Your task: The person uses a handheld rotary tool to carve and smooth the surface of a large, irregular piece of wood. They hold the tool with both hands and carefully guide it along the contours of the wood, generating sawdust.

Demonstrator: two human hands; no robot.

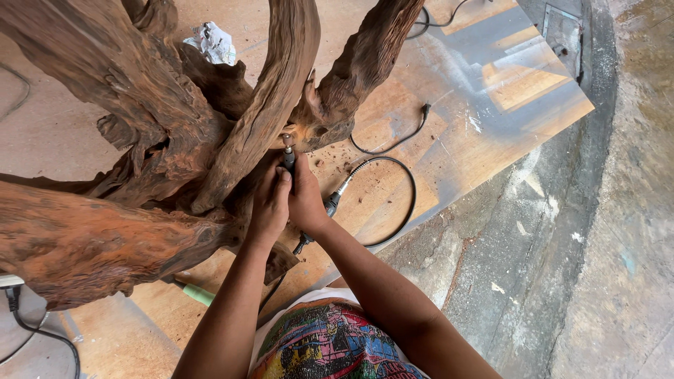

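Both of your hands are clenched around the slim rotary handpiece [288,158], your left hand [269,205] wrapped low on its body with the thumb lying up along it, your right hand [306,200] pressed against the left and closing over the same grip from the other side, so the two hands touch each other. Your tool's small tip points up and meets the reddish-brown driftwood root [175,133] right in the crotch where two thick limbs come together, and a pale worn patch shows in the wood just beside that tip. Your flexible shaft [393,175] runs out from below your right hand, loops in a wide curve over the plywood sheet [449,140] under the root, and comes back toward you. A second thin black cable [400,140] lies on the same sheet just beyond the loop, ending in a small plug near the grey-painted patch. The root itself spreads across the left and top of your view, its big gnarled trunk lying low at the left and its twisted branches rising past your hands. A crumpled piece of paper [213,42] sits on the board behind the branches. A green-handled tool [193,292] lies on the board under the trunk, near your left forearm. To your right the plywood ends and bare stained concrete floor [562,281] begins
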